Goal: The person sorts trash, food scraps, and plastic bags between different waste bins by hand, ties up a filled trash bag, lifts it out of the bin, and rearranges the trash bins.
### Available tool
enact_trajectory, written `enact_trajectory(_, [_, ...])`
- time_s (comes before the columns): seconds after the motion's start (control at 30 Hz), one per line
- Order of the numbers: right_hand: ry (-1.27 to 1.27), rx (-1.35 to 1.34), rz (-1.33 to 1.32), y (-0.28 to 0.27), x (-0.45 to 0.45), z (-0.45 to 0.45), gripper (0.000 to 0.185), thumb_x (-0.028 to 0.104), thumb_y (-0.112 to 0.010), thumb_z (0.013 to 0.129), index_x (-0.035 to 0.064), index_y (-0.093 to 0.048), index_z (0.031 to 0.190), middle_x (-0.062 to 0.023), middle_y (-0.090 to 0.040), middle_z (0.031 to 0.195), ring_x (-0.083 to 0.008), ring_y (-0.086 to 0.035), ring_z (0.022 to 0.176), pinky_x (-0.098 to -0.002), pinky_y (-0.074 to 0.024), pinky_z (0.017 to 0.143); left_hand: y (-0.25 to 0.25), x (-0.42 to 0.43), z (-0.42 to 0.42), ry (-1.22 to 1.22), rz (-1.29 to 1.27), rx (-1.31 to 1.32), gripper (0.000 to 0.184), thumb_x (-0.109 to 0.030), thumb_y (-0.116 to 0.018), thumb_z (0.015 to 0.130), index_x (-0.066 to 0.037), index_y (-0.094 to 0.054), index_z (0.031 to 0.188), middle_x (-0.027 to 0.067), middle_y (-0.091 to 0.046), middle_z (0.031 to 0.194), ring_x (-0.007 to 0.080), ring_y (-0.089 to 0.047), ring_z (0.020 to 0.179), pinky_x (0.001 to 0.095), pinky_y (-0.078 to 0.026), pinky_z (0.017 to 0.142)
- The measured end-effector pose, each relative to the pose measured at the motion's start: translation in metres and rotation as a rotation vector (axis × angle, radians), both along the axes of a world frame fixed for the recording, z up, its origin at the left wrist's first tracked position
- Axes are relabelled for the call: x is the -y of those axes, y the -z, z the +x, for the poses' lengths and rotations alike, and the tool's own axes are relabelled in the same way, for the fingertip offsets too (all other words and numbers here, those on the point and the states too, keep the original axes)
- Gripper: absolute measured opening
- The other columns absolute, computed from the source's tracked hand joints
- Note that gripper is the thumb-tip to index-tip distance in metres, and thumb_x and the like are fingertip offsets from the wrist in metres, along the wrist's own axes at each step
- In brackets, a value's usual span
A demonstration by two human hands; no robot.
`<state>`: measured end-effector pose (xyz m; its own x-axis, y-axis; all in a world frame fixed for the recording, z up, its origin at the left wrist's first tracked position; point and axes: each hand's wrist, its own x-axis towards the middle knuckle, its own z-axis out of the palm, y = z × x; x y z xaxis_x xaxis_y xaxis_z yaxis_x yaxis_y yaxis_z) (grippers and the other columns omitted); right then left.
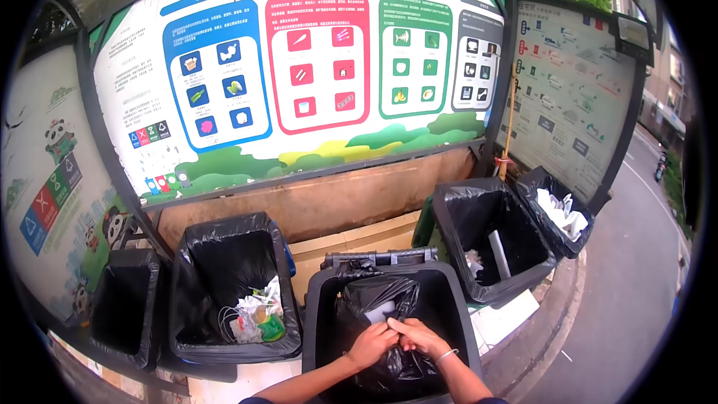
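Both hands meet over the middle bin point(317, 307), at a black plastic bag point(381, 292) that bulges up inside it. My left hand point(374, 343) has its fingers closed on the bag's gathered plastic. Touching it on the right, my right hand point(420, 337) is closed on the same bag, with a light bracelet at its wrist. A pale grey-white item point(380, 312) shows at the bag just above the fingers. Black folds of the bag hang below both hands.
Left stand a lined bin with mixed litter point(258, 314) and a narrower black bin point(123, 307). Right are a lined bin with a pale strip point(499, 254) and one with white paper point(561, 213). Behind rises an illustrated board point(321, 135); a road point(636, 254) runs at right.
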<state>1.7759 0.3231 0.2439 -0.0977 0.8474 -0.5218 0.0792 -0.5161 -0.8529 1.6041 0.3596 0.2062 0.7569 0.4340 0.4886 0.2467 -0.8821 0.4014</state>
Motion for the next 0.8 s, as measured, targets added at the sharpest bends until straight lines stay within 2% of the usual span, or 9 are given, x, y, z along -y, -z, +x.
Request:
enact_trajectory(0.07, [0.044, -0.214, 0.061, -0.004, -0.001, -0.007, 0.049, 0.041, -0.053, 0.093, 0.0073, -0.052, 0.129, 0.0003, -0.049, 0.054, -0.0048, -0.043, 0.039, -0.0175, -0.0340, 0.036, -0.011, -0.003, 0.000, -0.005, 0.011, 0.111, 0.026, -0.012, -0.058, 0.079, -0.008, -0.061, 0.104, 0.0104, -0.058, 0.104, 0.0281, -0.055, 0.099, 0.0339, -0.045, 0.084])
enact_trajectory(0.17, [0.285, -0.656, 0.030, -0.003, 0.001, -0.010, 0.044, 0.042, -0.052, 0.093, 0.0052, -0.057, 0.117, -0.0012, -0.050, 0.055, -0.0051, -0.039, 0.037, -0.0167, -0.0329, 0.036, -0.015, -0.006, -0.002, -0.014, -0.258, 0.142, 0.032, -0.007, -0.064, 0.076, -0.008, -0.061, 0.108, 0.0138, -0.057, 0.117, 0.0291, -0.056, 0.107, 0.0335, -0.046, 0.087])
enact_trajectory(0.23, [0.474, -0.843, -0.128, 0.047, -0.004, 0.006, 0.035, 0.038, -0.048, 0.096, 0.0068, -0.050, 0.080, -0.0041, -0.051, 0.061, -0.0056, -0.030, 0.035, -0.0190, -0.0296, 0.034, 0.004, -0.013, 0.013, 0.103, -0.624, 0.513, 0.014, -0.010, -0.064, 0.080, -0.005, -0.063, 0.093, 0.0101, -0.063, 0.098, 0.0232, -0.059, 0.093, 0.0326, -0.044, 0.083])
enact_trajectory(0.3, [0.705, -0.948, -0.153, 0.066, -0.011, 0.012, 0.033, 0.034, -0.043, 0.098, 0.0082, -0.049, 0.079, -0.0029, -0.048, 0.062, -0.0056, -0.029, 0.037, -0.0198, -0.0269, 0.034, 0.028, -0.025, 0.009, -0.069, -0.723, 0.402, 0.008, -0.010, -0.063, 0.081, -0.005, -0.061, 0.086, 0.0085, -0.061, 0.086, 0.0227, -0.057, 0.086, 0.0337, -0.044, 0.079])
enact_trajectory(0.37, [0.785, -0.881, -0.128, 0.075, -0.013, 0.019, 0.031, 0.031, -0.041, 0.099, 0.0090, -0.048, 0.079, -0.0018, -0.048, 0.062, -0.0058, -0.028, 0.038, -0.0190, -0.0249, 0.035, 0.051, -0.019, 0.006, -0.223, -0.407, 0.332, 0.009, -0.012, -0.066, 0.078, -0.007, -0.060, 0.081, 0.0083, -0.058, 0.082, 0.0250, -0.057, 0.079, 0.0352, -0.042, 0.076])
enact_trajectory(0.43, [0.898, -0.681, -0.135, 0.090, -0.009, 0.028, 0.029, 0.025, -0.038, 0.100, 0.0099, -0.048, 0.077, -0.0012, -0.047, 0.062, -0.0055, -0.027, 0.038, -0.0193, -0.0227, 0.036, 0.047, 0.004, 0.000, -0.382, -0.710, 0.522, 0.013, -0.015, -0.066, 0.078, -0.006, -0.058, 0.077, 0.0096, -0.057, 0.077, 0.0266, -0.056, 0.076, 0.0361, -0.042, 0.075])
enact_trajectory(0.5, [0.982, -0.615, -0.186, 0.117, -0.006, 0.044, 0.030, 0.026, -0.039, 0.099, 0.0103, -0.048, 0.076, -0.0012, -0.047, 0.061, -0.0057, -0.028, 0.038, -0.0201, -0.0233, 0.035, 0.069, 0.016, -0.027, -0.510, -0.383, 0.160, 0.017, -0.019, -0.066, 0.080, -0.006, -0.057, 0.076, 0.0116, -0.055, 0.072, 0.0290, -0.056, 0.076, 0.0373, -0.043, 0.073])
enact_trajectory(0.63, [1.035, -0.567, -0.204, 0.125, -0.004, 0.044, 0.032, 0.029, -0.040, 0.099, 0.0105, -0.049, 0.075, -0.0017, -0.049, 0.060, -0.0064, -0.029, 0.038, -0.0217, -0.0236, 0.035, 0.078, 0.027, -0.035, -0.543, -0.707, 0.282, 0.022, -0.023, -0.067, 0.080, -0.006, -0.054, 0.083, 0.0136, -0.056, 0.073, 0.0315, -0.056, 0.079, 0.0393, -0.043, 0.073])
enact_trajectory(0.8, [0.943, -0.581, -0.107, 0.137, 0.005, 0.047, 0.035, 0.034, -0.039, 0.100, 0.0118, -0.050, 0.075, -0.0005, -0.050, 0.063, -0.0069, -0.027, 0.038, -0.0215, -0.0208, 0.033, 0.029, 0.007, -0.012, -0.089, -0.793, 0.436, 0.023, -0.013, -0.072, 0.075, -0.007, -0.053, 0.085, 0.0063, -0.055, 0.082, 0.0211, -0.057, 0.079, 0.0314, -0.044, 0.074])
